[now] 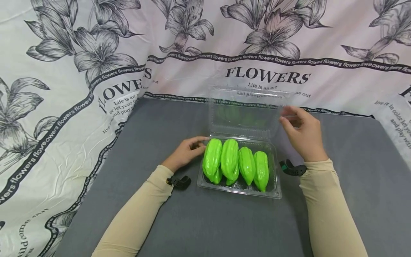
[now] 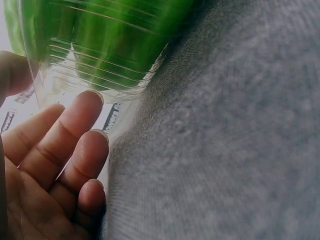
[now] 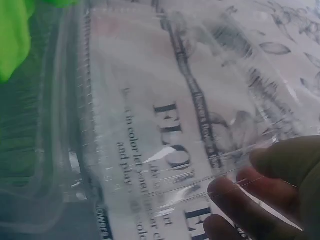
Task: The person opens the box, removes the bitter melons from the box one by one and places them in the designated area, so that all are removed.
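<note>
Several glossy, ridged green star fruits lie side by side in a clear plastic clamshell container. Its transparent lid stands raised at the back, hinged to the tray. At the tray's left side, my left hand touches the rim with its thumb and fingertips; in the left wrist view its fingers are loosely bent beside the ribbed wall. My right hand holds the lid's right edge, with thumb and fingers around the clear plastic in the right wrist view.
A grey cloth covers the table beneath the container. White fabric printed with flowers and lettering hangs behind the table and along its left side. Black straps sit at both wrists, over beige sleeves.
</note>
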`<state>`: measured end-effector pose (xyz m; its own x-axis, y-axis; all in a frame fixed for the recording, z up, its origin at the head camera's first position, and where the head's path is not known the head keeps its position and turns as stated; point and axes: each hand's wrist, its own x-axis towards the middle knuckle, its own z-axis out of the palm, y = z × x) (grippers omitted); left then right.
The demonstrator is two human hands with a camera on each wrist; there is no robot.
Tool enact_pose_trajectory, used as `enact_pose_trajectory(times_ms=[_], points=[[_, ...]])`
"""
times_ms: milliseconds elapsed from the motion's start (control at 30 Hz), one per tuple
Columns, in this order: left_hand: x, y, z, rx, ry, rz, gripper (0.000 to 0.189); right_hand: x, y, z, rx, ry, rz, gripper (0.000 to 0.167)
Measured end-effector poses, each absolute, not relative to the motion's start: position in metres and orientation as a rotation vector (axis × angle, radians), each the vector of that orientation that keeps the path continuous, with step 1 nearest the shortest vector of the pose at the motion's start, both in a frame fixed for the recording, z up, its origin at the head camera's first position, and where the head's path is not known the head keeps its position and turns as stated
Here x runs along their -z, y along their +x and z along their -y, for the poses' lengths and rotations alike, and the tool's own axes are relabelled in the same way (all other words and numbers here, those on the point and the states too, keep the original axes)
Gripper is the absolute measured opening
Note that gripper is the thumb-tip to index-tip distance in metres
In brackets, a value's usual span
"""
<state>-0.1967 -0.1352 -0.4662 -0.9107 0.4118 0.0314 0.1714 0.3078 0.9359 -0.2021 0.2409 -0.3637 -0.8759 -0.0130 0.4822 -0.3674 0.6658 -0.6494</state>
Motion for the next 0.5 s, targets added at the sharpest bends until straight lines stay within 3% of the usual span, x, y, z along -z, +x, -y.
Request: enact_pose_trajectory(times_ms=[500], points=[[0.466,-0.197,0.134,-1.636,0.549,-2.384,0.044,0.389,-0.217,-0.240,-1.205,0.234,2.532,0.050]])
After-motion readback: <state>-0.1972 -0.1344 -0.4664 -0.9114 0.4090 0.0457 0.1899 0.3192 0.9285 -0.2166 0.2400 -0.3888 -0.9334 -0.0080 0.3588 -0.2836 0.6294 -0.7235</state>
